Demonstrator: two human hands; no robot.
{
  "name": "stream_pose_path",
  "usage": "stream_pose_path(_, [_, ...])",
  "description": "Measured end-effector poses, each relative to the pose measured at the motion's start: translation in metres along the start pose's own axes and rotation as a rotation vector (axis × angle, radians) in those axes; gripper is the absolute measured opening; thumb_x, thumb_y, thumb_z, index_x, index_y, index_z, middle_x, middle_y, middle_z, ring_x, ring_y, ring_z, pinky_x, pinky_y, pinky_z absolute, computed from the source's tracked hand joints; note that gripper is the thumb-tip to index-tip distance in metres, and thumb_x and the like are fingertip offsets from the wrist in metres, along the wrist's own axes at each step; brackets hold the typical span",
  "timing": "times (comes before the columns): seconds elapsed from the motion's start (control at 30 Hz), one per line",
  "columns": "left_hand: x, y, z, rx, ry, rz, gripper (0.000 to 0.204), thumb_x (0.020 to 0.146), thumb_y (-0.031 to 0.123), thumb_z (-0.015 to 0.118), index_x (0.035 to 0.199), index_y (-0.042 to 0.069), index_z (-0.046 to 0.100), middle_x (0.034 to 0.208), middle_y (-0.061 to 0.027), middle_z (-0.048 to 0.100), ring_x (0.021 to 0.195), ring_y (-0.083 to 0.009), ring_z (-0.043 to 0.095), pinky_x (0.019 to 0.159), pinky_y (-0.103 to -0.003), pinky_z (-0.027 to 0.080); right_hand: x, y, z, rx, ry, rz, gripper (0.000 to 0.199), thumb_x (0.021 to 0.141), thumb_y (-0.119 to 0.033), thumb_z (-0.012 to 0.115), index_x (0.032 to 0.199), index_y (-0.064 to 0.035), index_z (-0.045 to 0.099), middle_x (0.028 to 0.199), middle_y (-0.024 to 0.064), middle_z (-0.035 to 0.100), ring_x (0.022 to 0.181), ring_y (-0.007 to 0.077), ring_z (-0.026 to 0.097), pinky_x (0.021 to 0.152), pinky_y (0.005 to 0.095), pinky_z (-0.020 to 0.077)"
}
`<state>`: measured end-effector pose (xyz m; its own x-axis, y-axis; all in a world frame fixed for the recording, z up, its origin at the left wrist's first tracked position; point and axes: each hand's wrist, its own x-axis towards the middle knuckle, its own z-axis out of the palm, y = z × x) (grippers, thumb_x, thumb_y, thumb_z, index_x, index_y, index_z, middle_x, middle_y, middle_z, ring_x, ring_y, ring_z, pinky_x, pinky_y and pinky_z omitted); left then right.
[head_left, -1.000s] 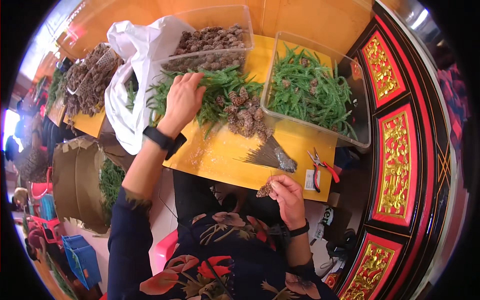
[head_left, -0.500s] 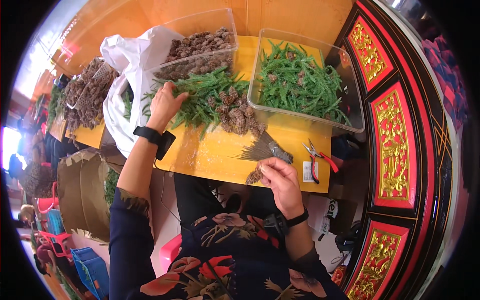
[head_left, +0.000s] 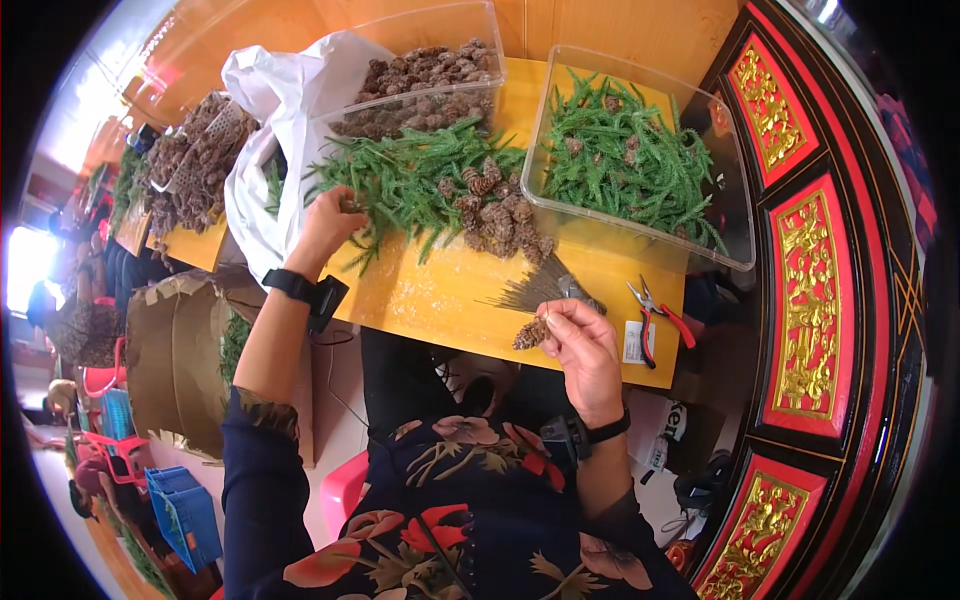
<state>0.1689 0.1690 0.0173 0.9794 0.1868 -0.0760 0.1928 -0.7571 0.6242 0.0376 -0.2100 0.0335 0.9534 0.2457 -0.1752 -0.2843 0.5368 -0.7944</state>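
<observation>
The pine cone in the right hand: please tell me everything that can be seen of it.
The pine cone is small, brown and oval, with rough open scales that look dry and woody. The fingertips of the right hand pinch its right end, so it points left, slightly downward. It is held just above the near edge of the yellow table, close to a bundle of thin wires. Nothing but the fingers seems to touch it.

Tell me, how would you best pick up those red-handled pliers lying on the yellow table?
Grip the red-handled pliers by the two handles, coming from the person's side; the handles splay toward the table's near edge while the metal nose points toward the clear bin.
</observation>
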Motion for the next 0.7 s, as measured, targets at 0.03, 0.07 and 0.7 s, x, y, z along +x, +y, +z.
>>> stream_pose_path(0.03, [-0.004, -0.004, -0.003, -0.07, -0.006, 0.006, 0.033, 0.08, 0.004, 0.067, 0.112, -0.001, 0.058, 0.083, -0.0014, 0.064, 0.074, -0.0096, 0.059, 0.068, -0.023, 0.047, 0.0, 0.0, 0.001, -0.004, -0.008, 0.006, 0.011, 0.091, -0.008, 0.057, 0.096, -0.0005, 0.062, 0.095, 0.0031, 0.061, 0.07, 0.0076, 0.047, 0.063, 0.0222, 0.0385])
stream_pose_path(0.07, [-0.008, -0.004, -0.004, -0.14, -0.016, 0.014, 0.03, 0.082, 0.005, 0.066, 0.11, -0.001, 0.059, 0.084, -0.0013, 0.064, 0.075, -0.0094, 0.059, 0.069, -0.023, 0.046, 0.0, 0.001, 0.001, -0.008, -0.011, 0.011, 0.011, 0.091, -0.008, 0.057, 0.096, -0.0005, 0.062, 0.095, 0.0031, 0.061, 0.07, 0.0076, 0.047, 0.063, 0.0222, 0.0385])
stream_pose_path(0.7, [-0.152, 0.097, 0.056, -0.789, 0.207, 0.085, 0.016, 0.085, -0.001, 0.062, 0.1, -0.001, 0.067, 0.075, 0.0011, 0.057, 0.069, -0.009, 0.054, 0.066, -0.022, 0.044, 0.012, -0.002, 0.034, -0.241, -0.108, -0.11, 0.013, 0.089, -0.007, 0.057, 0.097, 0.0003, 0.064, 0.11, 0.0085, 0.062, 0.094, 0.0122, 0.054, 0.081, 0.0258, 0.042])
